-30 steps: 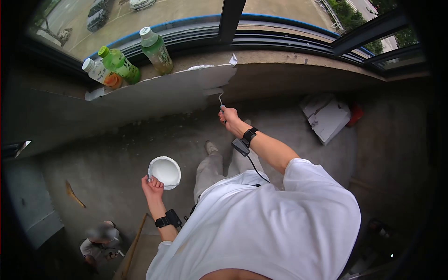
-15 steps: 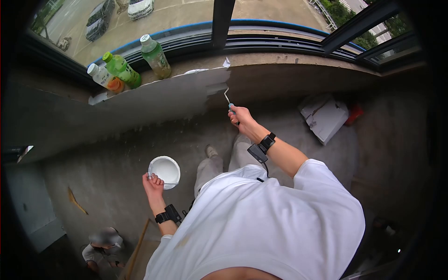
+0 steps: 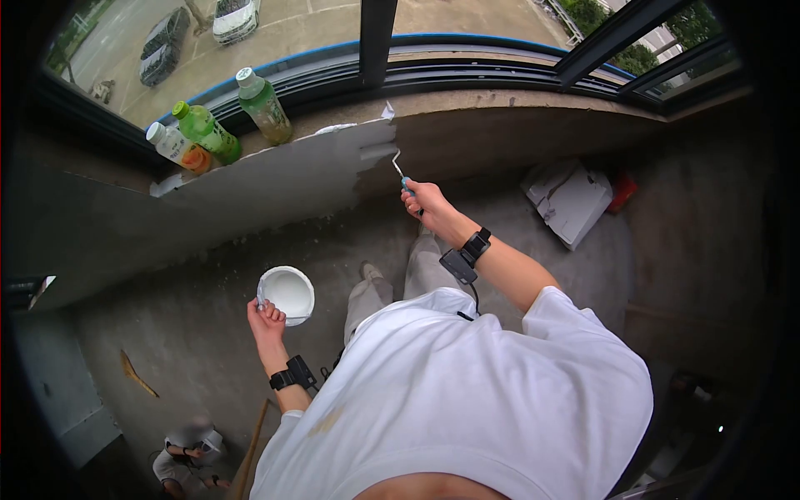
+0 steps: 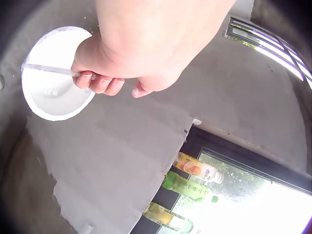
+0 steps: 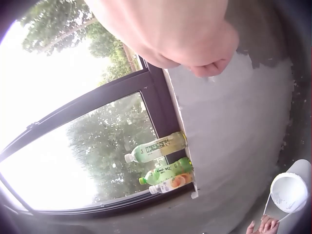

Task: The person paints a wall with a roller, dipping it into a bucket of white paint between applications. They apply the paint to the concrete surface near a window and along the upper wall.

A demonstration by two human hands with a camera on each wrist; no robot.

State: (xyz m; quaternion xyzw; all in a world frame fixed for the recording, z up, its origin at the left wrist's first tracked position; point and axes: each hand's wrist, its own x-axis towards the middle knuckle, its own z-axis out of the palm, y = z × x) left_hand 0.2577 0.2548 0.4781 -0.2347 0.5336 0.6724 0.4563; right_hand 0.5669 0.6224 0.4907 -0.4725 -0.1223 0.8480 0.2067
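Observation:
In the head view, my right hand grips the blue handle of a small paint roller. Its bent wire frame reaches up to the wall under the window, where light grey coating meets darker bare wall. The right wrist view shows that hand's curled fingers before the coated wall; the roller is hidden there. Low on the left, my left hand holds the handle of a white bucket. From the left wrist view, the fingers curl round the bucket's handle, which spans the white-coated inside.
Three drink bottles stand on the window sill: one with an orange label, a green one and a pale green one. A white box lies on the floor at right. Another person is low at left, near a wooden pole.
My right hand with the roller has moved to the right along the wall. My left hand keeps its hold on the bucket. The view has shifted slightly, and the other person has changed posture.

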